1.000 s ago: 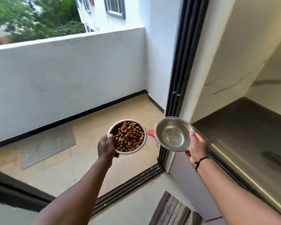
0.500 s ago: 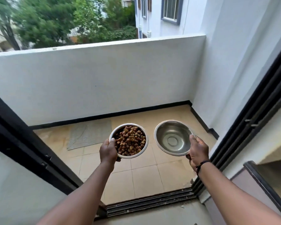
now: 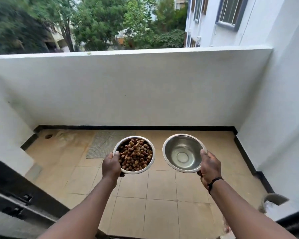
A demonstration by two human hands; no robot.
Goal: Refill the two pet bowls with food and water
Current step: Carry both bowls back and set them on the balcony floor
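Balcony floor (image 3: 162,195) lies below; your left hand (image 3: 111,167) grips the kibble bowl (image 3: 134,155), your right hand (image 3: 210,167) the water bowl (image 3: 183,152). Both look filled; setting down remains.

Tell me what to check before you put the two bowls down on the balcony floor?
1. Left hand grips the kibble bowl by its rim: ok.
2. Right hand grips the steel water bowl: ok.
3. Kibble bowl full: ok.
4. Water in the steel bowl: looks like clear water, cannot tell how much.
5. Bowls level, not tipping: ok.
6. Bare tiled floor below to set them on: ok.
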